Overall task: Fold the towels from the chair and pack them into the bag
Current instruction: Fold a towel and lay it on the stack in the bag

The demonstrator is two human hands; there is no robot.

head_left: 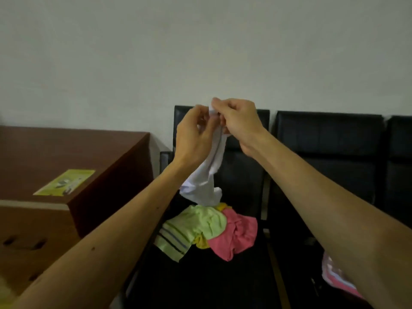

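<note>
Both arms raised out in front, over the black padded chair [243,170] against the pale wall [200,52].

Left hand [196,132]: fingers curled in, thumb and fingertips pinching the upper edge of a white cloth towel [209,175]. Right hand [239,121]: close beside the left, nearly touching it, fingers curled and pinching the same top edge from the other side.

The white towel hangs down from the two hands in a bunched, twisted length, in front of the chair back. Its lower end sits just over the pile on the seat; can't tell whether it touches.

Pile on the chair seat: a light green towel with dark stripes along one border [200,221] to the left, a crumpled pink towel [236,233] touching it on the right, bits of a yellow towel [201,243] showing beneath and behind them. All unfolded.

A second black padded chair [330,148] stands just beside the first, to the right. A pink patterned fabric item [334,277] pokes out under the right forearm; can't tell what it is.

On the left: a reddish-brown wooden desk [66,152] with a yellow-green printed leaflet [64,182] lying flat near its corner. In front of the desk, a brown cardboard box [26,230] with slot holes in its side.
</note>
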